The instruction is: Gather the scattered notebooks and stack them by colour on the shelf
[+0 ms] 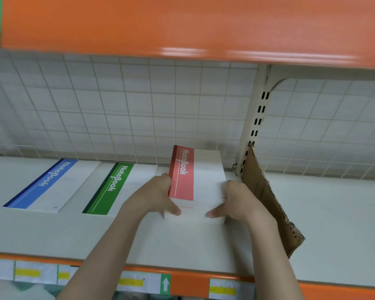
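A thick stack of red-striped notebooks stands on the white shelf, near its back. My left hand grips the stack's left side, thumb against the front edge. My right hand grips its right side, thumb likewise on the front. To the left lies a green-striped notebook, and further left a blue-striped notebook, both flat on the shelf. I cannot tell how thick those two piles are.
A brown cardboard divider stands just right of the red stack, leaning against the slotted upright. A wire grid backs the shelf. An orange shelf hangs overhead. Price labels line the orange front rail.
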